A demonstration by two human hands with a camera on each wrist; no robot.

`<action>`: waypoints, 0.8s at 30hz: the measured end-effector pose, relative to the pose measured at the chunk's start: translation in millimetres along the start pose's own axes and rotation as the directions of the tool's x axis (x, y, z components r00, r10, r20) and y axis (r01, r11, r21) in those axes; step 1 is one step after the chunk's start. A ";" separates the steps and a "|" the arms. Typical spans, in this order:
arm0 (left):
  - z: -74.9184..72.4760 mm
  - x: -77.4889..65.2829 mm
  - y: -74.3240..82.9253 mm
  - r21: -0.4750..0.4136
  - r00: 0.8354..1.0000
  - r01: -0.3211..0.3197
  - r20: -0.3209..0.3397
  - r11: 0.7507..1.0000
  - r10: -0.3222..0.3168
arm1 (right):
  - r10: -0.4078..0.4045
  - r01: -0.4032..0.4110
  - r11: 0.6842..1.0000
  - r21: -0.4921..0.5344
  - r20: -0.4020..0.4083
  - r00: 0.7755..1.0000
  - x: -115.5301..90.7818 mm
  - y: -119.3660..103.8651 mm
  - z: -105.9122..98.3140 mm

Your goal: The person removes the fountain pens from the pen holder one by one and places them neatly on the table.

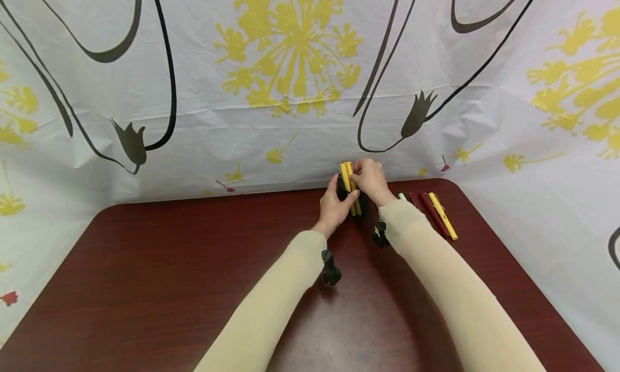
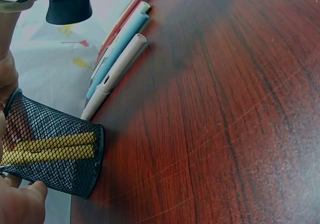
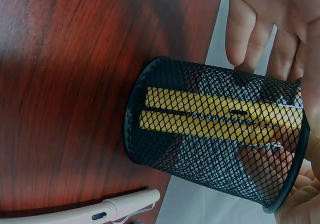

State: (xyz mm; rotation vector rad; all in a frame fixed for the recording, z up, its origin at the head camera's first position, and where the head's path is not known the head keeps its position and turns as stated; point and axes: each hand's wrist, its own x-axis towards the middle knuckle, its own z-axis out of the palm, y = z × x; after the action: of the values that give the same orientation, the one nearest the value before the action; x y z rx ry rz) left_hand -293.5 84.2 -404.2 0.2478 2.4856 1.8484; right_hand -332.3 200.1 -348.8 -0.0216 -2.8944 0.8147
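Observation:
A black mesh pen holder (image 3: 215, 159) stands upright near the table's back edge with two yellow pens (image 1: 346, 173) in it. In the head view my left hand (image 1: 334, 206) grips the holder from its left side, thumb in front and other fingers partly hidden behind. My right hand (image 1: 372, 181) is at the holder's rim and pinches one of the yellow pens near its top. Through the mesh, in the right wrist view, the lower ends of both pens show close to the holder's base. The right fingertips are partly hidden there.
To the right of the holder lies a row of pens: a pinkish-white pen (image 2: 115, 74), a light blue pen (image 2: 117, 52), a dark red pen (image 1: 434, 215) and a yellow pen (image 1: 443, 216) among them. A patterned white sheet (image 1: 194, 92) hangs behind the dark red-brown table (image 1: 169, 269).

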 end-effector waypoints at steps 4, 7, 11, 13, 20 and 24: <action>0.4 0.8 -0.8 -0.005 1.000 0.001 0.001 1.000 -0.001 | 0.000 0.000 1.000 0.001 -0.010 1.000 -0.2 -1.3 1.4; 0.5 0.9 -1.3 -0.008 1.000 0.003 0.004 1.000 -0.003 | 0.000 0.000 1.000 0.002 -0.016 1.000 -0.3 -1.2 2.1; 1.3 0.9 -1.9 -0.008 1.000 0.008 0.006 1.000 -0.008 | 0.000 0.000 1.000 -0.001 -0.023 1.000 -1.3 -1.0 2.7; 1.3 0.8 -2.1 -0.010 1.000 0.011 0.006 1.000 -0.011 | 0.004 -0.004 1.000 0.001 -0.024 1.000 -1.8 -1.5 3.0; 1.3 0.5 -1.3 -0.006 1.000 0.008 0.009 1.000 -0.008 | 0.033 -0.032 0.999 0.018 -0.018 0.999 -1.5 -1.5 4.9; 1.3 0.3 -1.1 -0.002 1.000 0.007 0.006 1.000 -0.007 | 0.040 -0.040 0.999 0.028 -0.017 0.999 -0.8 -0.6 5.7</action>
State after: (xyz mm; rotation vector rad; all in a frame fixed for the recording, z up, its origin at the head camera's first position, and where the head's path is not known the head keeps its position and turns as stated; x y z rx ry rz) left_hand -293.7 85.2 -405.6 0.2439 2.4777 1.8440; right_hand -332.2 196.6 -353.5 -0.0838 -2.8749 0.8569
